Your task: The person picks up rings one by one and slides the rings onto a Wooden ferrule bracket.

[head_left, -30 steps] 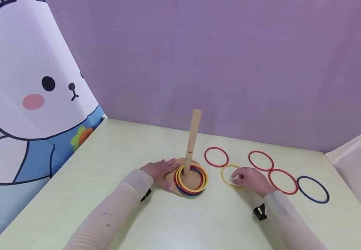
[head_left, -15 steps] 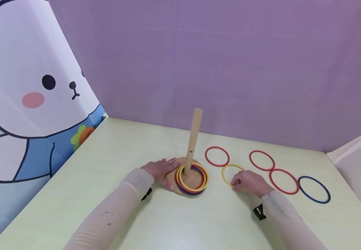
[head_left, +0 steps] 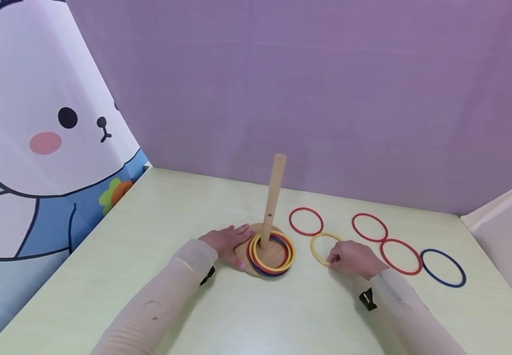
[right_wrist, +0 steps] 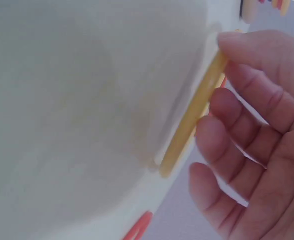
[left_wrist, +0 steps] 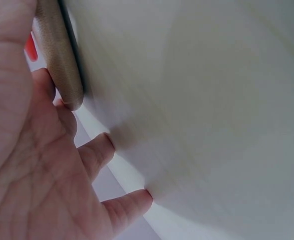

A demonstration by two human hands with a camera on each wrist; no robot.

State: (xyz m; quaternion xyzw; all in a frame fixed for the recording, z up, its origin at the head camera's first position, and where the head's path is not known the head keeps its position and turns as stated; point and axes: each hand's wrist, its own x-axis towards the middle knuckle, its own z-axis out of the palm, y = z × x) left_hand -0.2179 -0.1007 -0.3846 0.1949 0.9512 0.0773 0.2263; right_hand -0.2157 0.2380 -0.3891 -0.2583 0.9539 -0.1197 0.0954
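The right hand [head_left: 355, 259] has its grip pinched on the near edge of a yellow ring [right_wrist: 192, 117], which seems tipped slightly off the table [head_left: 220, 315] (the right wrist view shows a shadow just beside it), so this ring looks secured rather than merely touched. The left hand [head_left: 226, 246] keeps its place, fingers spread against the wooden base [head_left: 275, 254], grasping nothing.

Against a second ago, the right fingers pinch that edge instead of lying over the ring's middle, and the ring sits a little further left. The blue ring [head_left: 463, 276], the rings around the peg [head_left: 275, 195] and, farther off, three red rings [head_left: 290, 222] appear unchanged.
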